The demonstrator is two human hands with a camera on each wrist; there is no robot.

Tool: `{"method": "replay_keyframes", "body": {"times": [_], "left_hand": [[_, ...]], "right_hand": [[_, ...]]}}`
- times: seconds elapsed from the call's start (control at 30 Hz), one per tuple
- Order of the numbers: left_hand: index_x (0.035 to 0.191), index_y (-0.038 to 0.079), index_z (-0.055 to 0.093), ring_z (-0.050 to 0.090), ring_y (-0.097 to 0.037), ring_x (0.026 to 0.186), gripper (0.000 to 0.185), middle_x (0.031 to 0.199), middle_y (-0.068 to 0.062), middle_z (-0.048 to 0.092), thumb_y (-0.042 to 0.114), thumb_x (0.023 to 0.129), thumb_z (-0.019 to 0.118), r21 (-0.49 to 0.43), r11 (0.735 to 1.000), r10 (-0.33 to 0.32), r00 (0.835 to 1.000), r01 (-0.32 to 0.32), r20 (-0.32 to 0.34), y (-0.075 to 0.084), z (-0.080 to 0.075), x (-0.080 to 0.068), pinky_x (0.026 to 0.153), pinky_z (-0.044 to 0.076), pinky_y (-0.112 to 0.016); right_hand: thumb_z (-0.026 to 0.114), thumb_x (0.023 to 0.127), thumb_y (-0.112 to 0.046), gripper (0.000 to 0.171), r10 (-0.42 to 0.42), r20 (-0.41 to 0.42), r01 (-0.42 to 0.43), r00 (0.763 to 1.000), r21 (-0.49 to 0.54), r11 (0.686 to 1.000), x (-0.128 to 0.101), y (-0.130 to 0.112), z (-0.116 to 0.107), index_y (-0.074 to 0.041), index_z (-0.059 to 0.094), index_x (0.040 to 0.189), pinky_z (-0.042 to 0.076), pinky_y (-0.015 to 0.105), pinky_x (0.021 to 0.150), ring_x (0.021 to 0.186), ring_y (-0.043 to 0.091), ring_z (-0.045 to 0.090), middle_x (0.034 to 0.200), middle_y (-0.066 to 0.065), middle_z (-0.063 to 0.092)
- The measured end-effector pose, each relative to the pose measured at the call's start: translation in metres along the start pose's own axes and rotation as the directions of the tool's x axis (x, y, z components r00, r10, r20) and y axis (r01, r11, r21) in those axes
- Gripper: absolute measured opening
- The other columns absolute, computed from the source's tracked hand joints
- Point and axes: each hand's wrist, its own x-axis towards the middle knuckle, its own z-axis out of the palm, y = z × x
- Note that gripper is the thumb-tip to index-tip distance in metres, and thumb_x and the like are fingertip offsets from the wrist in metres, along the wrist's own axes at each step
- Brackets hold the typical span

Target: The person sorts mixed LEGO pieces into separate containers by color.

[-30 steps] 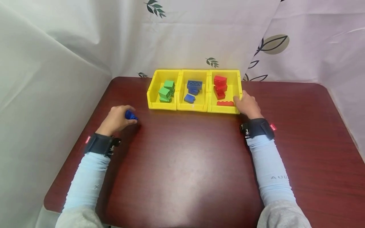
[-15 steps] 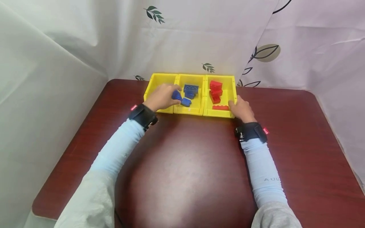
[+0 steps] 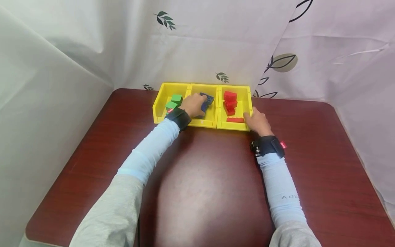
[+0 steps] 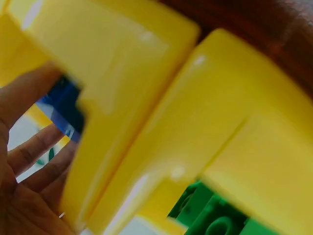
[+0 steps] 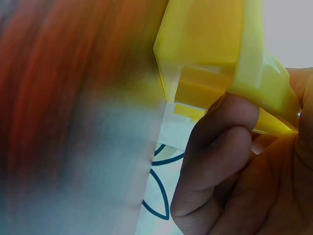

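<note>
We see three yellow bins side by side at upper centre of the head view, on a dark red table (image 3: pixel 216 178). Our left hand (image 3: pixel 193 104) is inside the middle bin (image 3: pixel 213 120), over the blue bricks (image 3: pixel 207 99). In the left wrist view the fingers (image 4: pixel 36 149) look loosely spread, with blue showing just past them; whether they pinch a brick we cannot tell. The blue bricks sit in the back half of that middle bin, partly hidden by the hand.

Our right hand (image 3: pixel 257 120) holds the right bin (image 3: pixel 247 103) at its near right corner. In the right wrist view the fingers (image 5: pixel 215 142) curl under the yellow rim, with the rim between them and the palm. Red bricks (image 3: pixel 229 103) lie in that bin, a stack toward the back and a flat one near the front.

The left bin (image 3: pixel 158 106) holds green bricks (image 3: pixel 173 102), just left of the left wrist. A white leaf-print curtain (image 3: pixel 197 41) fills the upper frame.
</note>
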Motion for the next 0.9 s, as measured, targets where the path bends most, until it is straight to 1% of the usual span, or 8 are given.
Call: {"method": "replay_keyframes", "body": {"times": [0.13, 0.23, 0.33, 0.43, 0.53, 0.67, 0.77, 0.9], "left_hand": [[0.126, 0.003, 0.055, 0.063, -0.031, 0.107, 0.051, 0.119, -0.018, 0.063, 0.021, 0.083, 0.076, 0.031, 0.999, 0.023, 1.000, -0.023, -0.010, 0.002, 0.006, 0.003, 0.087, 0.054, -0.042], [0.123, 0.003, 0.057, 0.063, -0.031, 0.106, 0.046, 0.118, -0.017, 0.065, 0.020, 0.084, 0.074, 0.028, 0.999, 0.028, 0.999, -0.027, -0.023, 0.003, 0.007, 0.005, 0.088, 0.054, -0.042], [0.123, 0.003, 0.059, 0.063, -0.031, 0.108, 0.043, 0.120, -0.017, 0.065, 0.021, 0.086, 0.072, 0.056, 0.998, 0.035, 0.999, -0.033, -0.034, 0.003, 0.008, 0.007, 0.090, 0.053, -0.042], [0.129, 0.004, 0.057, 0.061, -0.032, 0.114, 0.048, 0.126, -0.017, 0.062, 0.025, 0.087, 0.072, 0.075, 0.996, 0.046, 0.998, -0.043, -0.039, 0.002, 0.010, 0.006, 0.096, 0.051, -0.042], [0.134, 0.007, 0.054, 0.058, -0.033, 0.118, 0.055, 0.131, -0.017, 0.057, 0.031, 0.088, 0.072, 0.040, 0.997, 0.066, 0.996, -0.064, -0.055, 0.000, 0.008, 0.000, 0.100, 0.049, -0.044], [0.138, 0.010, 0.051, 0.055, -0.032, 0.119, 0.057, 0.134, -0.015, 0.053, 0.037, 0.091, 0.068, -0.055, 0.994, 0.089, 0.989, -0.096, -0.119, -0.006, -0.004, -0.012, 0.103, 0.047, -0.045], [0.138, 0.010, 0.051, 0.053, -0.030, 0.122, 0.053, 0.137, -0.013, 0.052, 0.038, 0.094, 0.063, -0.120, 0.989, 0.061, 0.982, -0.083, -0.179, -0.014, -0.016, -0.024, 0.106, 0.044, -0.043], [0.137, 0.008, 0.052, 0.049, -0.031, 0.128, 0.049, 0.141, -0.015, 0.049, 0.035, 0.097, 0.060, -0.191, 0.982, -0.047, 0.969, 0.000, -0.243, -0.031, -0.031, -0.043, 0.110, 0.040, -0.043]], "right_hand": [[0.039, 0.101, -0.039, 0.055, -0.013, -0.002, 0.013, 1.000, -0.008, 1.000, -0.001, 0.001, -0.003, -0.002, 0.033, 0.141, 0.043, 0.038, 0.074, 0.090, 0.034, 0.053, 0.103, 0.020, 0.052], [0.040, 0.101, -0.040, 0.056, -0.016, -0.002, 0.016, 1.000, -0.010, 1.000, 0.000, 0.001, -0.005, -0.003, 0.032, 0.141, 0.044, 0.038, 0.074, 0.090, 0.034, 0.053, 0.104, 0.020, 0.052], [0.040, 0.101, -0.041, 0.057, -0.011, -0.002, 0.011, 1.000, -0.009, 1.000, 0.001, 0.000, -0.008, -0.003, 0.031, 0.143, 0.044, 0.038, 0.075, 0.091, 0.034, 0.054, 0.105, 0.020, 0.052], [0.040, 0.101, -0.041, 0.058, -0.012, -0.001, 0.012, 1.000, -0.009, 1.000, 0.000, 0.000, -0.008, -0.002, 0.031, 0.143, 0.044, 0.039, 0.076, 0.092, 0.034, 0.053, 0.106, 0.021, 0.052], [0.040, 0.101, -0.040, 0.057, -0.012, 0.005, 0.012, 1.000, -0.009, 1.000, 0.000, -0.001, -0.007, -0.003, 0.031, 0.143, 0.044, 0.038, 0.075, 0.091, 0.034, 0.053, 0.105, 0.021, 0.052], [0.040, 0.101, -0.040, 0.056, -0.020, 0.001, 0.020, 1.000, -0.012, 1.000, 0.001, 0.000, -0.008, -0.002, 0.032, 0.142, 0.044, 0.038, 0.075, 0.091, 0.034, 0.054, 0.104, 0.020, 0.052], [0.040, 0.101, -0.040, 0.055, -0.028, -0.010, 0.028, 1.000, -0.016, 0.999, 0.001, 0.000, -0.010, -0.002, 0.033, 0.140, 0.044, 0.038, 0.075, 0.091, 0.034, 0.054, 0.104, 0.021, 0.052], [0.039, 0.101, -0.040, 0.054, -0.030, -0.017, 0.029, 0.999, -0.026, 0.999, 0.002, 0.001, -0.014, -0.002, 0.034, 0.139, 0.044, 0.039, 0.075, 0.090, 0.035, 0.054, 0.103, 0.021, 0.052]]}}
